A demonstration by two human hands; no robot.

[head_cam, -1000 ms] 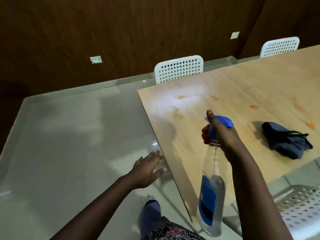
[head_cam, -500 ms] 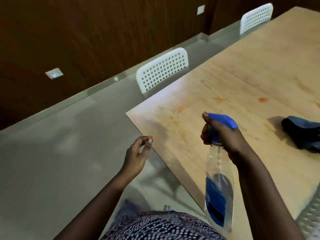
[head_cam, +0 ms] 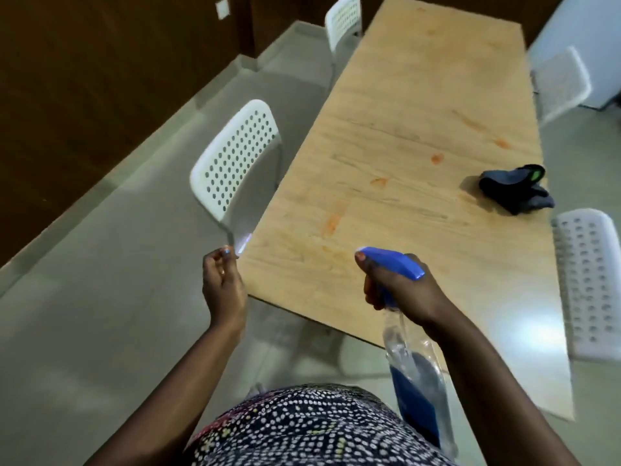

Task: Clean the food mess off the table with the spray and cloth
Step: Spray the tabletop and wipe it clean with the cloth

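Right hand: curled round neck of spray bottle, thumb laid along blue head, held over near bench edge.
Left hand: fingers loosely curled, nothing held, beside bench corner.
Cloth: bunched on bench, well beyond right hand.
Orange smears: spread ahead of both hands.

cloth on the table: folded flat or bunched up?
Bunched up. The dark blue cloth sits in a crumpled heap with uneven folds near the right edge of the light wooden table; neither hand touches it.
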